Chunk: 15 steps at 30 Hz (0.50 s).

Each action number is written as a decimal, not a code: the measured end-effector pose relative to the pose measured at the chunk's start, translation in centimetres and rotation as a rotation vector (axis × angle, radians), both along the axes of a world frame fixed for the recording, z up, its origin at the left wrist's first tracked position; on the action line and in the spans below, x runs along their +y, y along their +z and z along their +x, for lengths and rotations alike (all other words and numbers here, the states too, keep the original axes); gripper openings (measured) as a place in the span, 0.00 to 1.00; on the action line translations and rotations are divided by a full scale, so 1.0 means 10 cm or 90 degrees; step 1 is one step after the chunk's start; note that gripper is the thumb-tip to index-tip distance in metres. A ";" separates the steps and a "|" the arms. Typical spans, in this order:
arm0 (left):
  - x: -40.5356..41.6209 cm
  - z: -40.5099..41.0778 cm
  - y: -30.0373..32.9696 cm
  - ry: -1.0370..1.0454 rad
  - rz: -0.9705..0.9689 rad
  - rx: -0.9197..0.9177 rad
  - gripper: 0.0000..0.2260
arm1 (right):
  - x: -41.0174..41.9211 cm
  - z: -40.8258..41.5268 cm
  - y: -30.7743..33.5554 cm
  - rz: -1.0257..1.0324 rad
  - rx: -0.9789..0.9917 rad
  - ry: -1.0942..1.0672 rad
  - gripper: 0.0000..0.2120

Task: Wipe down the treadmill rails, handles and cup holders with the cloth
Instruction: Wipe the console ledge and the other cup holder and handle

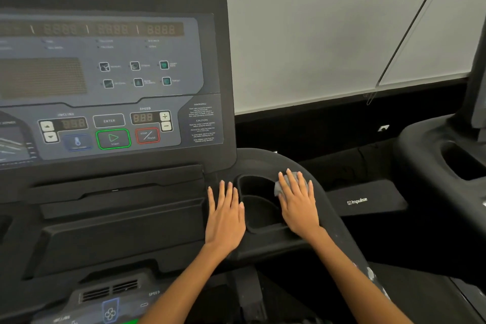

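A black cup holder (259,212) is sunk into the right side of the treadmill console. My right hand (298,200) lies flat with straight fingers on a small grey cloth (278,187), pressing it onto the holder's right rim where the curved black handle rail (339,221) begins. Most of the cloth is hidden under my fingers. My left hand (226,214) rests flat and empty on the console surface just left of the cup holder.
The control panel (110,81) with display and start and stop buttons rises at the left. A black tray shelf (118,208) runs below it. A neighbouring treadmill's console (447,163) stands at the right, across a dark gap. A grey wall is behind.
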<state>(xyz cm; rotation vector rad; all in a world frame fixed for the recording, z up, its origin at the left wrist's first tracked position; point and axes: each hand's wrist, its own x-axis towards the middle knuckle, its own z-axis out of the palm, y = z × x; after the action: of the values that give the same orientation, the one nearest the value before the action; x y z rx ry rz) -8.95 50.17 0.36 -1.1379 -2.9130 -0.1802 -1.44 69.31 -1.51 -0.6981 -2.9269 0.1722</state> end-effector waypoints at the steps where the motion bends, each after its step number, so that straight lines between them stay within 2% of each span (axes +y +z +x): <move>1: 0.00 0.00 0.00 -0.001 0.000 -0.002 0.35 | 0.02 -0.10 0.01 -0.010 -0.004 0.015 0.29; 4: 0.02 -0.01 -0.02 0.002 0.013 0.004 0.33 | 0.06 -0.38 0.06 -0.038 0.006 0.074 0.30; 6: 0.02 -0.03 -0.03 0.011 0.029 0.004 0.31 | 0.07 -0.54 0.09 -0.061 0.002 0.101 0.25; 12: 0.05 -0.03 0.01 0.017 0.020 -0.022 0.36 | 0.04 -0.86 0.20 -0.113 -0.058 0.186 0.23; 15: 0.05 -0.03 0.02 0.027 0.003 -0.026 0.28 | 0.00 -0.97 0.24 -0.124 -0.074 0.234 0.23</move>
<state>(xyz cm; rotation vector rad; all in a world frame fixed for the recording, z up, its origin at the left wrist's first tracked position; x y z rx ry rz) -9.21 50.64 0.53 -1.0827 -2.9686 -0.2117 -11.10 69.35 0.94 -0.1869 -3.1539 0.4729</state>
